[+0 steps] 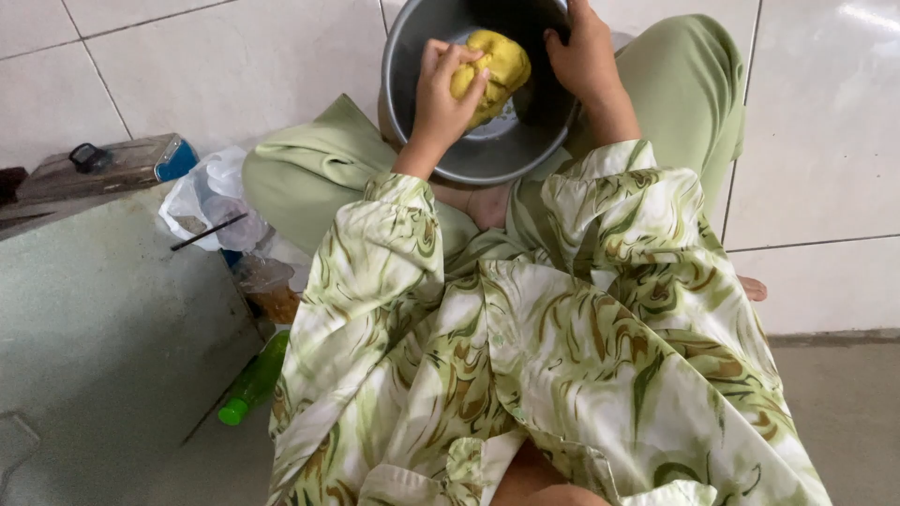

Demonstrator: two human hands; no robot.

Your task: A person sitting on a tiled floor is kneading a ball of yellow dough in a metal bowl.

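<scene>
Kneading yellow dough (492, 70) inside a metal bowl (412, 56) resting on my lap: my left hand (441, 94) has fingers curled, pressing its nine o'clock side, while my right hand (583, 52) grips the three o'clock rim. Folding it over seems due next.

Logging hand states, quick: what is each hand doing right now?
Left hand: closed on the yellow dough.
Right hand: gripping the metal bowl rim.

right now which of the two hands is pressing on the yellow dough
The left hand, fingers curled over the yellow dough inside the metal bowl. The right hand is off the dough, on the bowl's far rim.
</scene>
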